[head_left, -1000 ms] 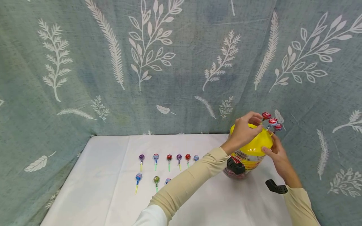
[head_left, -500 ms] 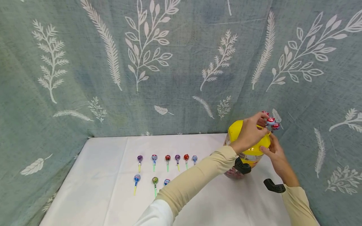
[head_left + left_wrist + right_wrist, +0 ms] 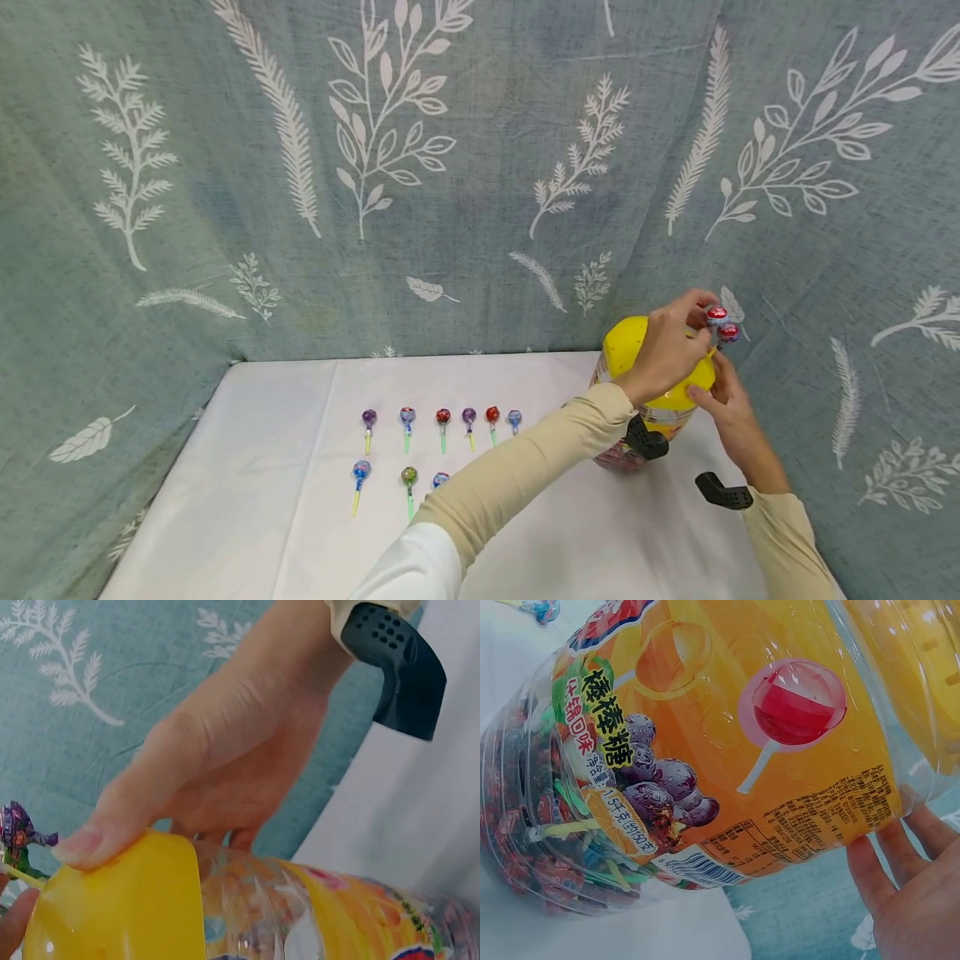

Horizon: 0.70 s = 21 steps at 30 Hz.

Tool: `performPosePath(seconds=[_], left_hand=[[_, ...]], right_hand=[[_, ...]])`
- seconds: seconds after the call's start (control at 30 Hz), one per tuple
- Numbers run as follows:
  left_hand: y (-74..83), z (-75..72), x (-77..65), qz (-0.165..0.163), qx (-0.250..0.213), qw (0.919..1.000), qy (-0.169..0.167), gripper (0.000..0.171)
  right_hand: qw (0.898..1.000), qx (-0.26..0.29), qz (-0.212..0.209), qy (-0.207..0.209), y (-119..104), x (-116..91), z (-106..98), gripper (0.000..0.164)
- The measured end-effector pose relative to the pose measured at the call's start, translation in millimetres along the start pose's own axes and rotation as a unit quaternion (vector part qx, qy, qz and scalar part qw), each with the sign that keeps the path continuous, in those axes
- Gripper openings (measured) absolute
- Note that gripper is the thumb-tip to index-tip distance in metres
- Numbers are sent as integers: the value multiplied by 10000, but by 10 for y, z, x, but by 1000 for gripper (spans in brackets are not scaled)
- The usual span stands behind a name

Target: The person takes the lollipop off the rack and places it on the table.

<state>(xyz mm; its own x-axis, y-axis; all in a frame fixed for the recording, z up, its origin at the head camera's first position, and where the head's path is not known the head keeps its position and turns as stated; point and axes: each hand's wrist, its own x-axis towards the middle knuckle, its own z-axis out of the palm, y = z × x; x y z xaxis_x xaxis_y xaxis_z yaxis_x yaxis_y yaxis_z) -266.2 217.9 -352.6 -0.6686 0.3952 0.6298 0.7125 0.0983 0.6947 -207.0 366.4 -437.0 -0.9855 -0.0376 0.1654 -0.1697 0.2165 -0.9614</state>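
Note:
A clear plastic candy jar (image 3: 780, 787) with a yellow lid (image 3: 626, 340) leans to the right at the table's back right corner. My right hand (image 3: 738, 421) holds it near the lid, thumb (image 3: 86, 844) on the yellow plastic and fingers (image 3: 877, 881) against the far side. Above the lid's right edge, my left hand (image 3: 670, 346) pinches at a lollipop (image 3: 717, 316) with a red and pale blue wrapper; its stick is hidden. Close beside it stands a purple-wrapped lollipop (image 3: 16, 825). Only the left fingertips (image 3: 13, 926) show in the left wrist view.
Several lollipops lie in two rows on the white table (image 3: 277, 442), among them a green one (image 3: 408, 476) and a blue one (image 3: 362, 470). My left forearm (image 3: 517, 475) crosses over the near row. A leaf-patterned curtain (image 3: 450, 167) hangs behind the table.
My left hand has moved right across the lid to the lollipops at its edge. The red lollipop formerly at its fingertips no longer shows. My right hand keeps its hold on the jar.

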Motion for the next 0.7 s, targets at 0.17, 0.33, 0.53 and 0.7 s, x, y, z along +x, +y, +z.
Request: performPosePath(seconds=[0.17, 0.33, 0.53, 0.7], left_hand=[[-24, -52, 21, 298, 34, 9995, 97, 37], [57, -177, 36, 458, -86, 9987, 182, 34], [121, -365, -3, 511, -216, 9982, 235, 35], [104, -486, -90, 557, -309, 9975, 320, 33]], right_hand=[[10000, 64, 63, -20, 9, 13, 26, 64], [9998, 180, 101, 4, -12, 1, 46, 65], [9999, 92, 136, 4, -30, -2, 28, 65], [9999, 97, 128, -33, -34, -21, 5, 66]])
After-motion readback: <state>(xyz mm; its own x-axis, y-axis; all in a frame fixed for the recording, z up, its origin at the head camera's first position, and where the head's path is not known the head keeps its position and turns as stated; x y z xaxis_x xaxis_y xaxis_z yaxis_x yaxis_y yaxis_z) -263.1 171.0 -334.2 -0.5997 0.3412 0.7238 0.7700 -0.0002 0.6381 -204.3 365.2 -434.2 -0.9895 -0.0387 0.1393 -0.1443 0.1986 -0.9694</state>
